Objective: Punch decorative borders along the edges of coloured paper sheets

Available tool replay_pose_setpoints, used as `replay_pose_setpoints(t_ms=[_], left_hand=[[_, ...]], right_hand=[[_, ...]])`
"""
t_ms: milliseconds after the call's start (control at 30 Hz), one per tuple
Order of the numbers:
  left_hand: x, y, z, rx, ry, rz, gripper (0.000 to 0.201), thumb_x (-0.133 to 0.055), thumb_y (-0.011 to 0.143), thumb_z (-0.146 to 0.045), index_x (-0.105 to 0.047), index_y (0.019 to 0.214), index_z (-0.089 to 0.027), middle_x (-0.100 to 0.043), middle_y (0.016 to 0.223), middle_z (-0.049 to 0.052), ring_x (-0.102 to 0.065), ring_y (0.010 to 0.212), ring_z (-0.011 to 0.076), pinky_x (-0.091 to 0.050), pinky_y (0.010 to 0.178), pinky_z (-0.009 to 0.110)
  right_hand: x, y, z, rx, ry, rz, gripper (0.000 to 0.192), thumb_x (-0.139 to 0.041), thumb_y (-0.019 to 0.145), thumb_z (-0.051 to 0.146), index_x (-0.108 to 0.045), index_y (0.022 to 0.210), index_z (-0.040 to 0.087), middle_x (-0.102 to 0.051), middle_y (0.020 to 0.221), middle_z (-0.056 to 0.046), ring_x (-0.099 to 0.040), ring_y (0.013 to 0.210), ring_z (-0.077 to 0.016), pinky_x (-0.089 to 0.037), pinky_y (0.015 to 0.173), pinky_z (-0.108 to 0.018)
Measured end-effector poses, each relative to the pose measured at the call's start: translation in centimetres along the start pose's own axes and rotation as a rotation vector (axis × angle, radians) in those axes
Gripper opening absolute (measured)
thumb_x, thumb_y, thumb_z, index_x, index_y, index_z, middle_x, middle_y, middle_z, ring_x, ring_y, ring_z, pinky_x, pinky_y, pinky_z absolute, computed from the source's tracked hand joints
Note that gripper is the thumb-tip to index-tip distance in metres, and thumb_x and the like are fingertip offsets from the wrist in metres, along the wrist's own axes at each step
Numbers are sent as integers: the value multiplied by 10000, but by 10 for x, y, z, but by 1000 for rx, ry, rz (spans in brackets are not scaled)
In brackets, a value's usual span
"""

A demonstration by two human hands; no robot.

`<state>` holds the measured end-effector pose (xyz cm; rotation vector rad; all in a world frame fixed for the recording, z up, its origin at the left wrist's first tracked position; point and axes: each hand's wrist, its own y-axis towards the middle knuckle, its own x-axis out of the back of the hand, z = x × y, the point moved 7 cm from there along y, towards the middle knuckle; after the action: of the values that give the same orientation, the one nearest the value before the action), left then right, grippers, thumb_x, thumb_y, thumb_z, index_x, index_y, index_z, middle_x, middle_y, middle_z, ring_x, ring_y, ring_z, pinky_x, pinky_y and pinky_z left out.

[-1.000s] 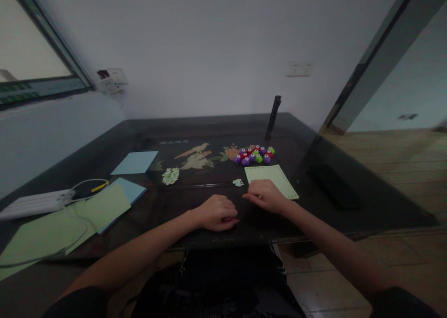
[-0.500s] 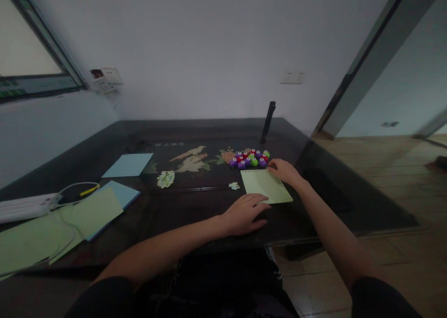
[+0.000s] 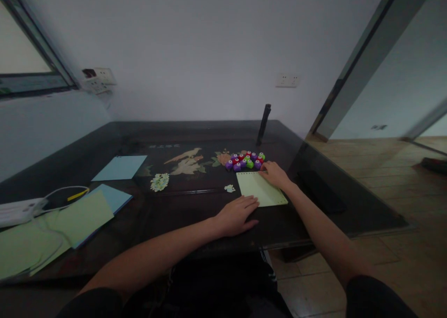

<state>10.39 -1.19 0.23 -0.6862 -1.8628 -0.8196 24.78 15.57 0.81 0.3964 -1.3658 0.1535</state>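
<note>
A pale green loose-leaf sheet (image 3: 262,191), with punched holes along its far edge, lies flat on the dark table. My left hand (image 3: 240,214) rests at the sheet's near left corner, fingers stretched out and touching the paper. At the far right of the sheet is my right hand (image 3: 275,174), its fingertips drawn together by the holed edge; whatever they hold is hidden. Just beyond is a cluster of small purple, red and green eyeball-like pieces (image 3: 246,160). Left of the sheet lies a small piece of pale floral cutouts (image 3: 229,188).
A larger floral pile (image 3: 159,182) lies farther left. Blue paper (image 3: 120,167) and green sheets (image 3: 87,215) cover the left side, near a white power strip (image 3: 21,212) with a cable. A black upright object (image 3: 263,125) stands at the back; a dark flat object (image 3: 321,191) lies right.
The whole view has shifted slightly, so things appear farther left. My left fingers lie a little flatter at the sheet's corner. My right hand stays at the far edge.
</note>
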Motion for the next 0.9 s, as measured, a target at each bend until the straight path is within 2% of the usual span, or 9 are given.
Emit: replay_pose_setpoints(t_ms=[267,433,567,667,833,900], left_hand=[[0,2,-1,5,29,45,533,-443,886,-413,-434,1331,-119,-441,1406,122,-360,1331,206,-276,1118,356],[1,1,-1,-8,37,31,532,-437,889,-413,-430,1334,-121,-447,1403,118,-360,1331,202,-274,1120,351],[1,1,-1,-15,37,26,527,-430,893,-416,-427,1336,-131,-448,1403,113,-356,1333,191,-265,1124,341],[1,0,-1,-16,38,25,526,-429,895,-416,-425,1337,-131,-448,1403,114,-351,1336,186,-259,1126,336],[1,0,-1,-9,34,24,521,-443,887,-408,-430,1333,-138,-447,1404,115,-360,1331,192,-269,1122,352],[1,0,-1,-15,29,20,516,-444,886,-407,-431,1331,-145,-447,1404,112,-363,1330,194,-275,1120,361]], right_hand=[[-9,2,-1,7,-47,23,429,-386,899,479,-636,883,130,-596,950,-159,-508,934,-271,-372,847,-379],[-4,2,-1,25,7,-32,407,-434,866,502,-622,881,142,-590,982,-156,-519,925,-267,-390,826,-378],[5,1,-9,-64,207,-89,282,-528,818,437,-574,885,167,-618,862,-78,-556,785,-209,-421,723,-320],[7,-1,-16,-147,389,-86,247,-609,760,364,-566,911,174,-636,881,-53,-580,772,-188,-438,703,-297],[3,-14,-31,-351,738,9,481,-664,722,303,-513,1150,144,-665,938,-91,-627,756,-190,-484,648,-287],[1,-21,-32,-392,888,81,499,-665,728,285,-505,1175,132,-676,970,-116,-645,765,-194,-503,634,-283]])
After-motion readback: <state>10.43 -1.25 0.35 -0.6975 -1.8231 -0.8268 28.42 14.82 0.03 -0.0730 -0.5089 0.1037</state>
